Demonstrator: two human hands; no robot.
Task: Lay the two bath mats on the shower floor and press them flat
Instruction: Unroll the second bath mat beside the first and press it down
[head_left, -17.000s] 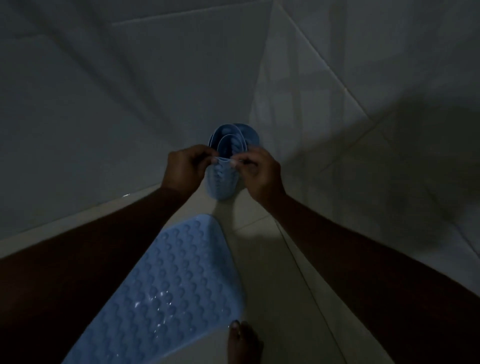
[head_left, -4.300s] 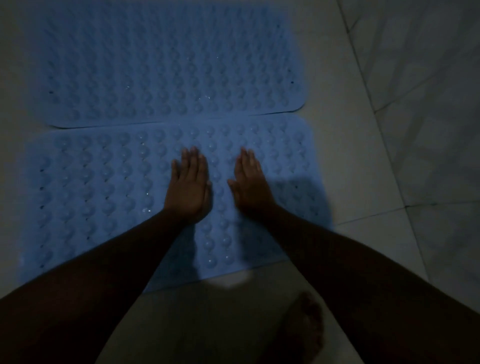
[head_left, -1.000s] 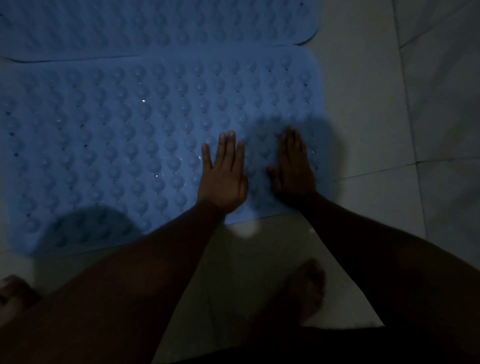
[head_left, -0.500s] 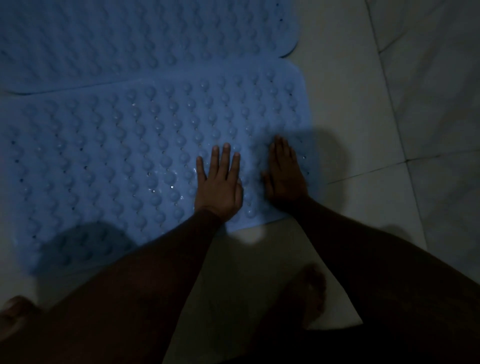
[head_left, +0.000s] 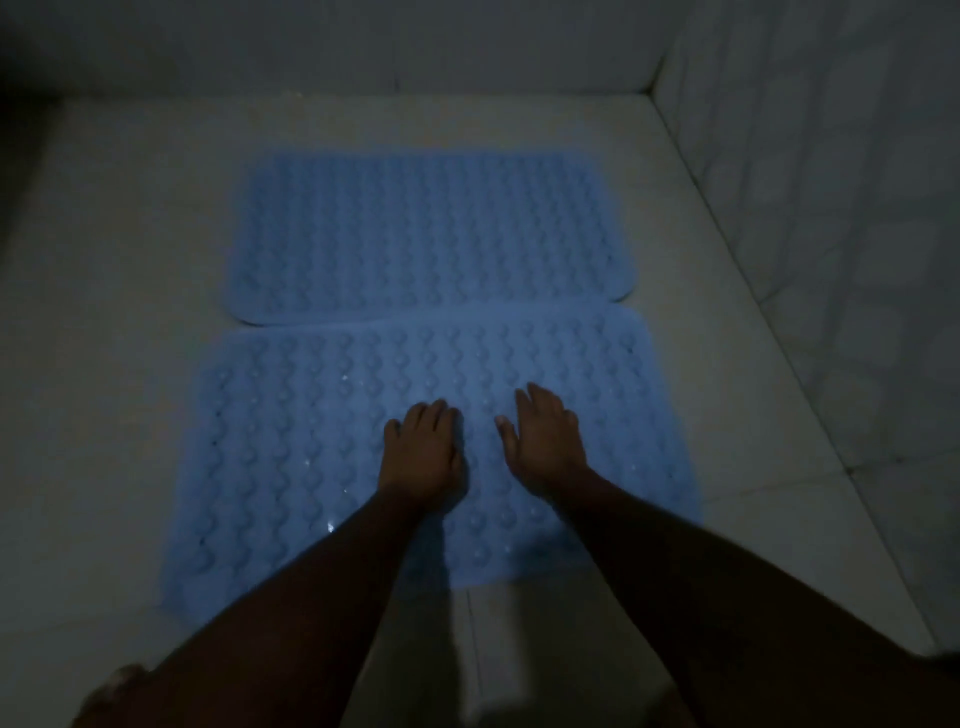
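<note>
Pressing near mat (head_left: 311, 441) so it sticks flat: left hand (head_left: 423, 452), right hand (head_left: 545, 447) palms down, grips slack, empty; far mat (head_left: 426, 234) at 12 o'clock.

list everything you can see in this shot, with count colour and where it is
far mat: one, light blue, flat on the floor near the back wall
near mat: one, light blue, flat in front of it, long edges seeming to touch
shower floor: one, pale tile, under and around both mats
back wall: one, grey, top
right wall: one, pale tile, right
left hand: one, on the near mat, fingers loosely bent
right hand: one, beside it over the same mat, contact unclear
</note>
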